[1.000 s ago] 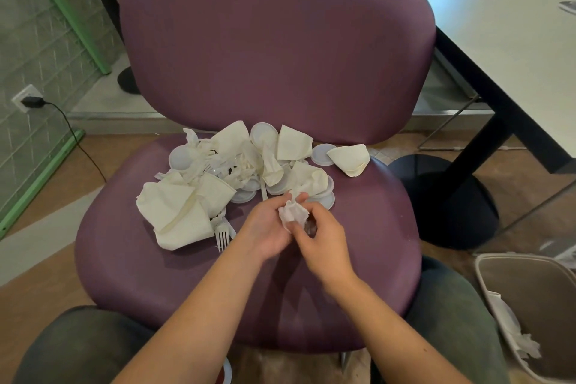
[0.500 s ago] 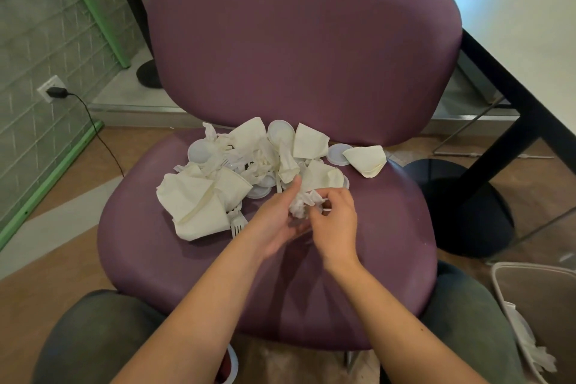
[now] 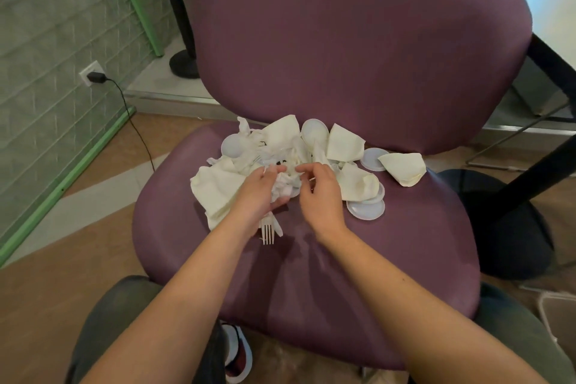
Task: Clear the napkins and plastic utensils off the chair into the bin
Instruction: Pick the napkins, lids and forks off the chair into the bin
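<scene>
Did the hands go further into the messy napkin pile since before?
Yes. The left hand and right hand moved up the chair seat, away from its front edge, toward the backrest and into the pile.
</scene>
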The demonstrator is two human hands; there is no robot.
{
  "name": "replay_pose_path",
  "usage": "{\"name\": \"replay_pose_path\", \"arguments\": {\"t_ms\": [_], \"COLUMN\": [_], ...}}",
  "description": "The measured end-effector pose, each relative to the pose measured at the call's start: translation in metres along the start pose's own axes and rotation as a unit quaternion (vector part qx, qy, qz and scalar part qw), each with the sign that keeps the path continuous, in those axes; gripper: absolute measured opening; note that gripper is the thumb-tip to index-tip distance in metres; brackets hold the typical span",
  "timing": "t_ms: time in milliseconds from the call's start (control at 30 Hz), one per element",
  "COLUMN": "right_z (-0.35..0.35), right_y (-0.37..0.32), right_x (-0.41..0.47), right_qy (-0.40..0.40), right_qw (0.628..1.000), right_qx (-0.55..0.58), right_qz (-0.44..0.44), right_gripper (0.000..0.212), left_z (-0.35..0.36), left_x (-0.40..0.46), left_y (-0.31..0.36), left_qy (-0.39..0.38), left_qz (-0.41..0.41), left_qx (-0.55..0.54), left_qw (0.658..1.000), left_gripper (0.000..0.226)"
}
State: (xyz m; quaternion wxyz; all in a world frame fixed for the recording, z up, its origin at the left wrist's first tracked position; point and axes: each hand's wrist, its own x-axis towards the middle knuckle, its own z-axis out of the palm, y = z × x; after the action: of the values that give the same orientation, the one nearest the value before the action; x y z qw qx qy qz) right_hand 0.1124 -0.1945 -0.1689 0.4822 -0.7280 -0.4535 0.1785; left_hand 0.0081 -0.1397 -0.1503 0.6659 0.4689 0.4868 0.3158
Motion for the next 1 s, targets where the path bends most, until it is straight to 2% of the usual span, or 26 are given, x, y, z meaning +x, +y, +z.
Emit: {"name": "replay_pose_path", "arguments": {"t_ms": [100,167,200,267,333,400,533,600,667,767,867,1000], "right_z": [0.012,0.018,0.021,0.026,0.029,0.029,0.017,0.010,0.001,-0.014,-0.027,-0.029], "right_y": [0.002,0.004,0.005,0.010,0.016,0.022,0.025,0.023,0.015,0.000,-0.009,-0.010], "right_x": [0.022,0.036,0.042,0.052,0.057,0.058,0.049,0.042,0.032,0.015,0.003,-0.006], "right_qy": [-0.072,-0.129,-0.155,-0.181,-0.174,-0.150,-0.045,0.004,0.023,-0.001,-0.005,-0.017], "right_qw": [0.991,0.966,0.949,0.916,0.893,0.891,0.956,0.987,0.999,0.989,0.969,0.944], "right_qx": [-0.114,-0.223,-0.273,-0.355,-0.411,-0.420,-0.284,-0.160,-0.035,0.137,0.230,0.300], "right_qz": [-0.013,-0.033,-0.038,-0.045,-0.063,-0.084,-0.065,-0.034,-0.003,0.058,0.090,0.139], "right_gripper": [0.043,0.052,0.058,0.063,0.051,0.033,0.025,0.022,0.016,0.009,0.009,0.007], "left_z": [-0.014,-0.022,-0.026,-0.029,-0.029,-0.028,-0.025,-0.019,-0.012,-0.002,0.009,0.022], "left_x": [0.009,0.013,0.016,0.019,0.020,0.018,0.017,0.017,0.014,0.010,0.002,-0.008], "left_y": [0.001,0.002,0.001,0.001,0.001,0.002,-0.002,-0.003,-0.003,-0.002,0.000,0.001], "left_qy": [0.022,0.028,0.026,0.042,0.060,0.058,0.067,0.068,0.053,0.023,0.000,-0.065], "left_qz": [0.017,0.021,0.023,0.026,0.014,0.009,-0.009,-0.023,-0.036,-0.045,-0.059,-0.053], "left_qx": [0.041,0.054,0.062,0.055,0.023,-0.008,0.013,0.030,0.025,-0.002,-0.029,-0.047], "left_qw": [0.999,0.998,0.997,0.997,0.998,0.998,0.998,0.997,0.998,0.999,0.998,0.995], "left_gripper": [0.039,0.052,0.052,0.030,0.011,0.011,0.019,0.038,0.052,0.063,0.084,0.064]}}
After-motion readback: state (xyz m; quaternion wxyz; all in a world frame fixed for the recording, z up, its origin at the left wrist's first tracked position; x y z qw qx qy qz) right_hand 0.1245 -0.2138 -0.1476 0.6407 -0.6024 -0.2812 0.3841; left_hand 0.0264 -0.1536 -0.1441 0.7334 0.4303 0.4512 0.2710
